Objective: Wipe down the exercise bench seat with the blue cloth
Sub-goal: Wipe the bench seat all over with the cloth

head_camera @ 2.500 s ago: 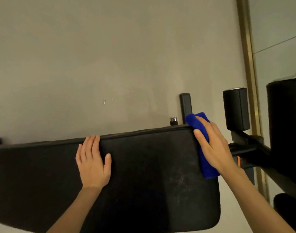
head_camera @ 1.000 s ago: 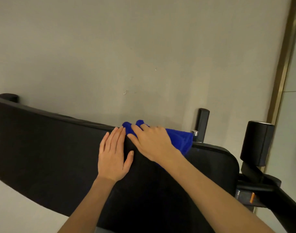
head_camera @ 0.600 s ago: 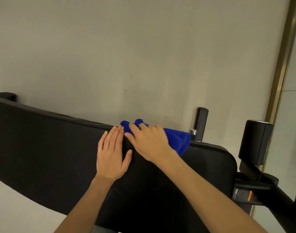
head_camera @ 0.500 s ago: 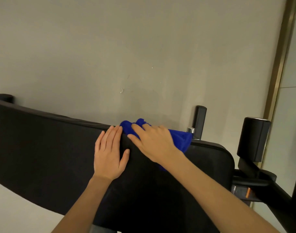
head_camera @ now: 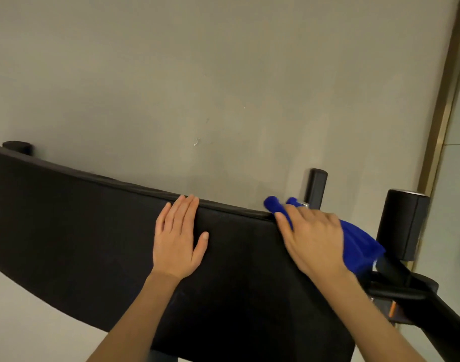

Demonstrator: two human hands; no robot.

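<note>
**Soft cloth on a firm seat: press flat, do not bunch**

Your right grip (head_camera: pixel 312 239) lies on the blue cloth (head_camera: pixel 359 246) at the far edge of the bench seat (head_camera: pixel 80 231), near the seat's right end. Its fingers are nearly straight and press the cloth down, not curled round it. The pic is a bit blurred there and the thumb is hidden, so I can't tell if it pinches from below. Part of the cloth sticks out past the fingertips over the seat's far edge, and the rest hangs off at the seat's right end. Your left grip (head_camera: pixel 178 239) holds nothing. It lies flat w/ straight fingers at the middle of the seat's far edge, apart from the cloth.

Handling, as I judge it:
- **Cloth:** it is light, soft and floppy, so it will prob. bunch or slip under weak pressure. Take it w/ the whole palm on its middle and tuck the loose tail under, away from the post (head_camera: pixel 316 188) just beyond the seat's far edge.
- **Seat:** it looks padded, firm w/ a little give, and heavy w/ its frame. It needs no lifting, only steadying.

Count: 1 cloth, 1 seat, 2 grips, 1 post, 1 roller pad (head_camera: pixel 401 223) right of the seat, 1 small black cap (head_camera: pixel 17 147) behind the seat's left end.
</note>
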